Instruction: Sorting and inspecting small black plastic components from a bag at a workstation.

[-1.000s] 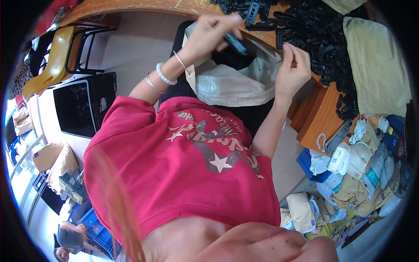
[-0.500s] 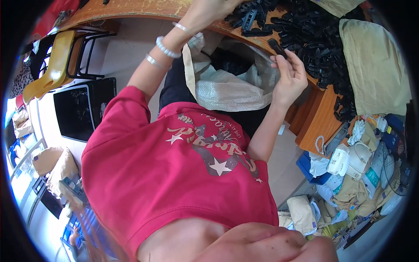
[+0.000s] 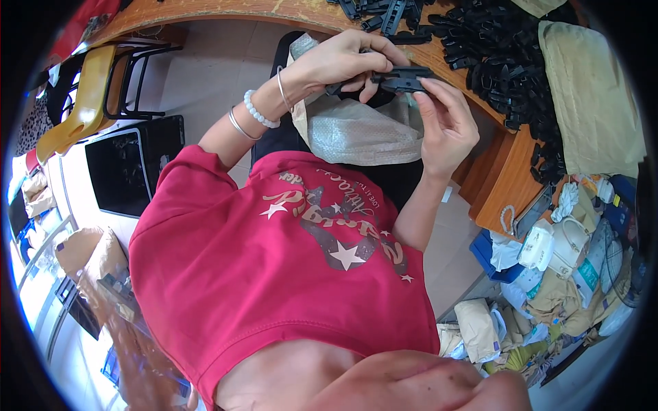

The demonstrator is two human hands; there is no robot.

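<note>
Over the mouth of a white woven sack (image 3: 363, 137), both my hands meet around black plastic pieces. My left hand (image 3: 343, 61), with bracelets at its wrist, is closed on a long narrow black plastic part (image 3: 412, 71). Just below that part, another black plastic part (image 3: 401, 85) is pinched at its right end by the thumb and fingers of my right hand (image 3: 449, 127). The two parts lie side by side and seem to touch. A darker bit shows under my left palm, too hidden to make out.
A heap of similar black parts (image 3: 493, 68) covers the right of the wooden table (image 3: 226, 11). A beige cloth sack (image 3: 589, 103) lies beside it. Bags and packets (image 3: 548, 294) pile up at the right. A yellow chair (image 3: 89, 103) and a black-screened panel (image 3: 116, 171) stand at left.
My left hand has come back from the table's far side toward me and now holds a black part beside my right hand's. My right hand has shifted slightly, still gripping its part.
</note>
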